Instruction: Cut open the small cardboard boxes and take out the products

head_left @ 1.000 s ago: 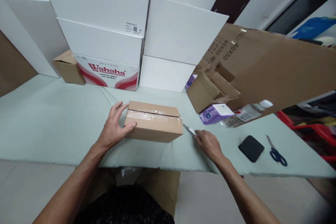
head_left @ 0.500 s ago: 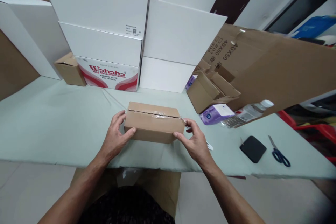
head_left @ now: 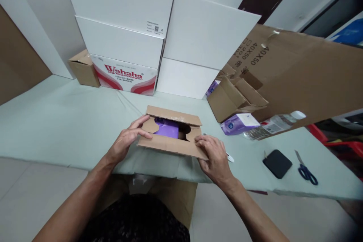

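Note:
A small brown cardboard box [head_left: 170,146] sits near the table's front edge with its two long top flaps raised apart. Between the short end flaps a purple packet [head_left: 168,128] shows inside; the rest of it is hidden. My left hand [head_left: 126,140] holds the box's left end, fingers and thumb spread across the corner between the long flaps. At the right end, my right hand [head_left: 214,155] grips the near flap's corner, with its fingers curled over the end flap. A white-handled tool [head_left: 230,157] lies partly hidden beside my right hand.
White cartons [head_left: 124,41] and a Wahaha carton [head_left: 127,77] stand along the back. At right are an opened cardboard box [head_left: 227,98], a purple-and-white pack [head_left: 239,124], a plastic bottle [head_left: 278,124], a black square item [head_left: 277,163] and scissors [head_left: 306,172].
The box's long top flaps, closed together before, are now opened, exposing the purple packet. My right hand has moved from the box's side onto the near flap. The view has shifted slightly.

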Demonstrator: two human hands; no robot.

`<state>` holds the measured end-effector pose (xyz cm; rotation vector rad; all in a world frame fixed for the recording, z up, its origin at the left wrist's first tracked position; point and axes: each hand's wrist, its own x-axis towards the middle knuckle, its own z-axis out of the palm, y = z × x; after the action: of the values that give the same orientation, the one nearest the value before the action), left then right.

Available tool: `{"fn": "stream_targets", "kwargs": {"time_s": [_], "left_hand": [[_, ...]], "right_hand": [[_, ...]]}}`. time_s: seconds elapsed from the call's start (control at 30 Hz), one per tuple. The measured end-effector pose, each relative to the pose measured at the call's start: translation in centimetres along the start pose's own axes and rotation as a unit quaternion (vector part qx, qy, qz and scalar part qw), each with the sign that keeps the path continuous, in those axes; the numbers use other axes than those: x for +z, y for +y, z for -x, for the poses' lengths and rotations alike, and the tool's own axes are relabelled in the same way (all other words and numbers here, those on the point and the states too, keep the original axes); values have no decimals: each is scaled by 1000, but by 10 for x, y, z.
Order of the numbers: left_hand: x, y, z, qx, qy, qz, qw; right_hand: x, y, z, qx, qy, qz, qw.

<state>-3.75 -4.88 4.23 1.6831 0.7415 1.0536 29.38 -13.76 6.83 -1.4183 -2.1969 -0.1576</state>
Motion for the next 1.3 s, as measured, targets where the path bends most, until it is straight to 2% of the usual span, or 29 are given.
{"fn": "stream_targets", "kwargs": {"time_s": [0.13, 0.23, 0.3, 0.43, 0.6, 0.8, 0.93, 1.03, 1.1, 1.2, 1.23, 1.3], "left_hand": [[2, 12, -5, -53, -15, -90, 994], [6, 18, -8, -46, -30, -134, 989], [8, 17, -7, -26, -25, -165, 986], [12, 11, -5, 21, -15, -226, 974], [16, 6, -5, 38, -8, -250, 968], [20, 5, -7, 38, 4, -273, 961], [10, 17, -17, 44, -41, -295, 953], [0, 28, -35, 81, -65, -294, 950], [-3, 34, -49, 102, -102, -306, 941], [2, 42, -68, 113, -201, -368, 901], [5, 45, -72, 117, -221, -395, 884], [9, 51, -75, 124, -224, -448, 857]], "right_hand": [[-22, 3, -11, 11, -99, -122, 988], [-34, 4, -30, 87, -125, -151, 977], [-35, 1, -45, 109, -131, -109, 979], [-27, -6, -72, 89, -153, 24, 984], [-12, -7, -99, 71, -152, 187, 968], [14, 3, -122, 101, -226, 182, 952], [17, 2, -123, 106, -228, 174, 952], [16, 2, -123, 108, -228, 160, 954], [16, 3, -124, 113, -228, 151, 955], [16, 5, -125, 114, -220, 144, 958], [15, 7, -125, 115, -211, 133, 962], [11, 15, -124, 127, -178, 76, 973]]}}
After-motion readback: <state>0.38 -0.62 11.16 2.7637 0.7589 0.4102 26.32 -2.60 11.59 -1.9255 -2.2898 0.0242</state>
